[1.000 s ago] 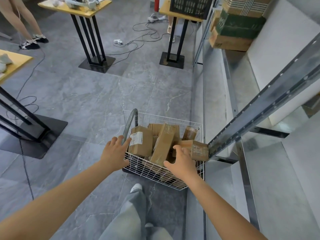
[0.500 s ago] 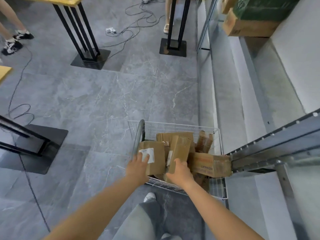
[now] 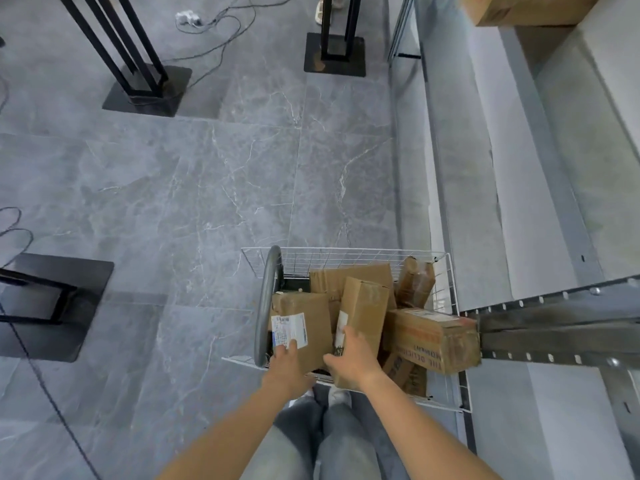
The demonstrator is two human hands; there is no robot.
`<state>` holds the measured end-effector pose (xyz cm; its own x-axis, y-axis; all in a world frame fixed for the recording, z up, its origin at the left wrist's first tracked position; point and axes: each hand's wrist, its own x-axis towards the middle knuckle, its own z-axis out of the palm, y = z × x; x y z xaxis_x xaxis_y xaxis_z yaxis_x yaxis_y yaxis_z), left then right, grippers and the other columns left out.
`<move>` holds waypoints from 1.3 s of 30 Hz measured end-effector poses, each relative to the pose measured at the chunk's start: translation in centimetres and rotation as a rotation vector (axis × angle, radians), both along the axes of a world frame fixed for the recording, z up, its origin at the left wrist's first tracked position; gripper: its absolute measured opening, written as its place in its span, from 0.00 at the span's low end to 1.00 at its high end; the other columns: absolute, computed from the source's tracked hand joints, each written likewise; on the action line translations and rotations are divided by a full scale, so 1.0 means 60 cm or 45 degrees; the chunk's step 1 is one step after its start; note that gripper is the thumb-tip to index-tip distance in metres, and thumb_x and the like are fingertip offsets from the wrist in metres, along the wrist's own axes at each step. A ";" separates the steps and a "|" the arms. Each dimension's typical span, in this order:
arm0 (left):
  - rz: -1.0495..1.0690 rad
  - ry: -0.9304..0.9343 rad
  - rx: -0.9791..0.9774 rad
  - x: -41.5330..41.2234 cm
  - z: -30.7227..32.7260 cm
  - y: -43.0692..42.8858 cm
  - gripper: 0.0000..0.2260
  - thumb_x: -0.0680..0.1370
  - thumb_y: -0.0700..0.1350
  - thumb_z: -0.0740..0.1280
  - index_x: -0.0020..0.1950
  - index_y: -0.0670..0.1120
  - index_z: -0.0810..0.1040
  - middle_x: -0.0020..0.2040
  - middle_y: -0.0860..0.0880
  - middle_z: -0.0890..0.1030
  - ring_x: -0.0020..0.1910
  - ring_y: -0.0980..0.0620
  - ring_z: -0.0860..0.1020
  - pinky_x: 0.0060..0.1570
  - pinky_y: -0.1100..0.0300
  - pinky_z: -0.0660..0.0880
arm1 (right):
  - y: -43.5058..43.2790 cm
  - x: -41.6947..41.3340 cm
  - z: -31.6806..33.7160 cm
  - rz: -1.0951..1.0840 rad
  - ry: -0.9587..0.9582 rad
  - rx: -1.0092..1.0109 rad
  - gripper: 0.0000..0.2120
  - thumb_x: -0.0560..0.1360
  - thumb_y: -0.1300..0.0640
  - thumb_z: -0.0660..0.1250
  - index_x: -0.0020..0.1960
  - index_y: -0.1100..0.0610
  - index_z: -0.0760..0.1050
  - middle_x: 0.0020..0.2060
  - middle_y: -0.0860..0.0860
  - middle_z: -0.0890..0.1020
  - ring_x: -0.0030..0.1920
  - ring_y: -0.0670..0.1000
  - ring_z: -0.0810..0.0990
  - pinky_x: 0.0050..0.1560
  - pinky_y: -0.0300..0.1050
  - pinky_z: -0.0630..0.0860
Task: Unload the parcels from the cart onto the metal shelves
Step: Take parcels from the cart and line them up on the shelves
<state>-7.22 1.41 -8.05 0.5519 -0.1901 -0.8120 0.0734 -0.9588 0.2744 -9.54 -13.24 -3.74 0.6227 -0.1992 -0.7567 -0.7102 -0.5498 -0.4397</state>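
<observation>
**Both hands on parcels in the cart**

The white wire cart point(image 3: 346, 251) stands on the grey tiled floor point(image 3: 207, 202), just beside the metal shelves point(image 3: 519, 237) on the right. It holds several brown cardboard parcels.

The left hand point(image 3: 285, 370) lies on the near face of the labelled parcel point(image 3: 311, 306). Its fingers point(image 3: 289, 346) are stretched out, with the tips touching the white label point(image 3: 289, 329), pressing rather than clasping. This parcel sits next to the cart's grey handle point(image 3: 268, 296).

The right hand point(image 3: 349, 363) grips the lower end of the tall parcel point(image 3: 365, 306), which stands tilted in the middle of the cart. The thumb is on its left side and the fingers are curled over its front.

To the right, a long parcel with red print point(image 3: 434, 337) lies across the cart's right rim, and its end reaches a steel shelf beam point(image 3: 554, 327). A small taped parcel point(image 3: 415, 282) leans in the far right corner, and a flat parcel point(image 3: 346, 273) lies behind the tall one.

One more box point(image 3: 526, 8) sits on the shelves at the far end. Black desk bases point(image 3: 145, 95) and loose cables point(image 3: 214, 32) are on the floor beyond.
</observation>
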 end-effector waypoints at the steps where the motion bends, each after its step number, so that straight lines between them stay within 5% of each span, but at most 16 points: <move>1: 0.043 0.014 -0.010 0.002 -0.010 -0.002 0.39 0.73 0.53 0.69 0.75 0.44 0.50 0.69 0.42 0.61 0.68 0.42 0.63 0.67 0.51 0.64 | -0.005 0.005 -0.008 -0.007 0.016 0.027 0.36 0.74 0.53 0.69 0.76 0.57 0.55 0.71 0.55 0.66 0.70 0.55 0.67 0.67 0.46 0.67; 12: 0.829 0.009 -0.074 0.042 -0.124 -0.009 0.24 0.81 0.43 0.56 0.75 0.39 0.55 0.71 0.36 0.63 0.70 0.37 0.64 0.69 0.49 0.62 | -0.006 0.037 -0.123 0.053 0.096 0.239 0.45 0.70 0.53 0.75 0.77 0.56 0.50 0.72 0.55 0.61 0.72 0.54 0.62 0.71 0.46 0.63; 19: 1.334 -0.067 -0.272 0.058 -0.154 -0.022 0.22 0.82 0.44 0.57 0.75 0.42 0.57 0.67 0.39 0.72 0.64 0.40 0.72 0.59 0.53 0.69 | 0.004 0.061 -0.193 -0.087 0.133 0.286 0.59 0.67 0.48 0.77 0.78 0.54 0.36 0.77 0.56 0.47 0.77 0.56 0.48 0.76 0.54 0.52; 23: 1.581 0.118 -0.338 0.055 -0.176 -0.013 0.29 0.81 0.53 0.58 0.77 0.48 0.49 0.72 0.41 0.66 0.70 0.41 0.66 0.67 0.50 0.64 | -0.006 0.072 -0.223 -0.145 0.228 0.325 0.63 0.64 0.43 0.78 0.77 0.54 0.32 0.77 0.55 0.49 0.77 0.58 0.47 0.76 0.55 0.52; 28: 1.506 0.110 -0.409 0.053 -0.163 -0.016 0.22 0.78 0.58 0.61 0.65 0.46 0.67 0.60 0.46 0.76 0.57 0.45 0.75 0.60 0.50 0.71 | -0.017 0.064 -0.228 -0.198 0.275 0.487 0.70 0.55 0.37 0.80 0.77 0.51 0.33 0.77 0.53 0.52 0.76 0.56 0.56 0.74 0.57 0.59; 34: 1.270 0.050 -0.753 0.062 -0.053 -0.064 0.14 0.75 0.50 0.69 0.56 0.55 0.68 0.56 0.51 0.79 0.52 0.55 0.78 0.49 0.63 0.75 | -0.066 0.052 -0.152 -0.356 0.133 0.628 0.64 0.61 0.38 0.78 0.77 0.46 0.33 0.77 0.51 0.45 0.76 0.56 0.55 0.72 0.55 0.62; 37: 1.115 0.098 -0.877 0.073 0.012 -0.088 0.24 0.71 0.53 0.73 0.63 0.55 0.68 0.58 0.52 0.79 0.53 0.57 0.79 0.45 0.66 0.77 | -0.105 0.053 -0.096 -0.495 -0.033 0.701 0.65 0.54 0.35 0.79 0.77 0.39 0.40 0.76 0.49 0.56 0.72 0.53 0.65 0.70 0.55 0.66; 39: 1.068 0.135 -0.994 0.082 0.056 -0.104 0.25 0.72 0.48 0.73 0.66 0.55 0.67 0.59 0.51 0.79 0.53 0.54 0.80 0.44 0.64 0.78 | -0.136 0.058 -0.057 -0.595 -0.171 0.818 0.57 0.56 0.37 0.80 0.76 0.38 0.51 0.71 0.48 0.69 0.66 0.51 0.74 0.66 0.54 0.72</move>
